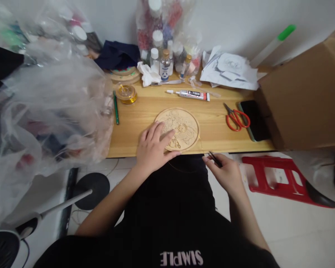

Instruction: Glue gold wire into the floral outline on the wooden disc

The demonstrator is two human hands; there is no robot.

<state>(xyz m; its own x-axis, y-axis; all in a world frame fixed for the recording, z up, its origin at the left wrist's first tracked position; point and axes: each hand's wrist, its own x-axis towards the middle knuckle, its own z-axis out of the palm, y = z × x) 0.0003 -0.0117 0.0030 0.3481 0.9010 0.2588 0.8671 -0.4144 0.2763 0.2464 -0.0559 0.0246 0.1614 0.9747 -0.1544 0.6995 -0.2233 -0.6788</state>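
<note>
A round wooden disc [190, 131] with a rimmed edge and a flower line drawing lies at the table's front edge. Gold-coloured wire outlines part of the drawing. My left hand [153, 147] rests on the disc's left side, its fingers spread flat and its thumb along the near rim. Just off the table's front edge, my right hand [226, 169] is closed around dark tweezers [215, 159]. A thin gold wire [201, 143] runs from the disc's right side toward my right fingertips. Whether the fingers also pinch it is too small to tell.
Behind the disc lie a B-7000 glue tube [194, 95], a gold wire spool [126, 93] and a green pencil [116, 108]. Red-handled scissors [237, 118] rest partly on a phone [255, 121] beside a cardboard box [304, 89]. Small bottles [164, 67] stand at the back; plastic bags [69, 104] crowd the left.
</note>
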